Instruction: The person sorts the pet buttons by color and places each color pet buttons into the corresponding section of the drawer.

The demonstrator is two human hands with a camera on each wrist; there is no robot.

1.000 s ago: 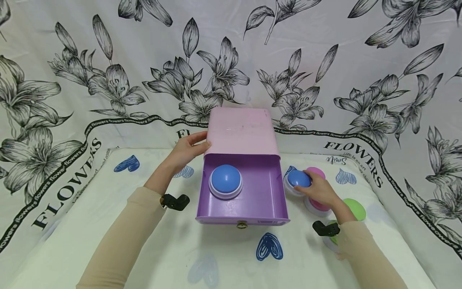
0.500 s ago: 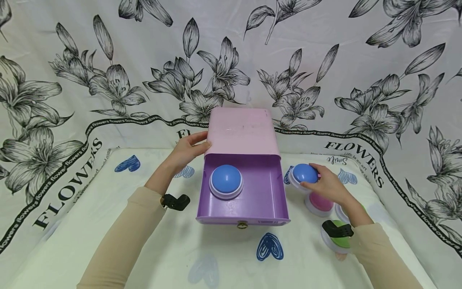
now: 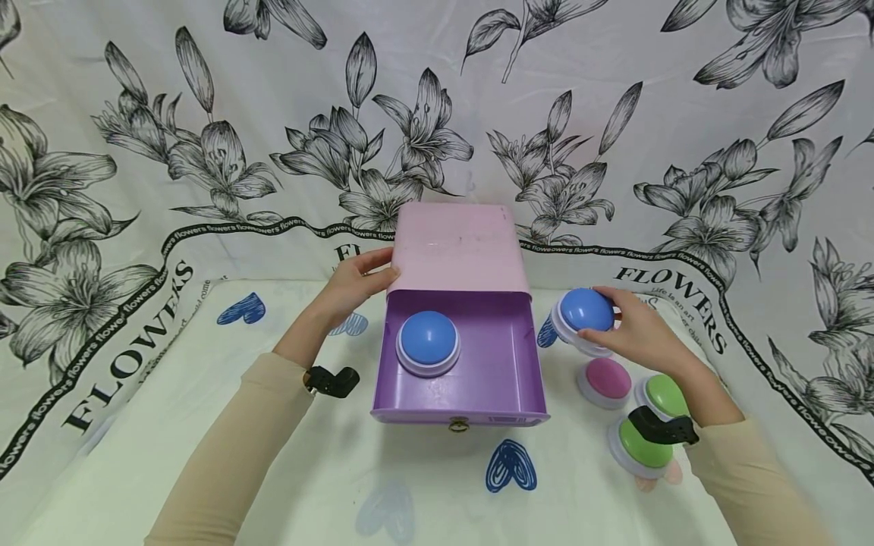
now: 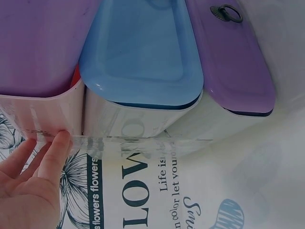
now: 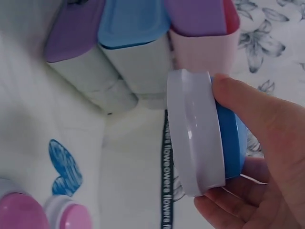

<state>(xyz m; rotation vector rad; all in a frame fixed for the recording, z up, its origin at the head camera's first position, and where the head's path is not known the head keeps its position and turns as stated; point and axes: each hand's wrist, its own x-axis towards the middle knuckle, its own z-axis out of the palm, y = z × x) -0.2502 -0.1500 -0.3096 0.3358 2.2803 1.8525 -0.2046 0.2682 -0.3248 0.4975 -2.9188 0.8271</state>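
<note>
A purple drawer (image 3: 492, 368) stands pulled out from its pink casing (image 3: 459, 246), with one blue-domed push button (image 3: 427, 338) inside at the left. Against the casing's left side rests my left hand (image 3: 356, 287); in the left wrist view its fingertips (image 4: 61, 138) touch the pink wall. My right hand (image 3: 645, 330) grips another blue-domed push button (image 3: 586, 309) by its edge, to the right of the drawer. Held above the bed cover, it is tilted, and the right wrist view shows its white base (image 5: 195, 133) side-on between thumb and fingers.
Below the right hand lie a pink button (image 3: 608, 378) and two green buttons (image 3: 667, 396). The right wrist view shows two pink buttons (image 5: 21, 212). Under the open drawer are a shut blue drawer (image 4: 143, 47) and a shut purple one (image 4: 238, 57). Flowered cloth hangs behind.
My right hand has lifted the blue button and carried it up and to the right, tilting it. The left hand has stayed at the casing.
</note>
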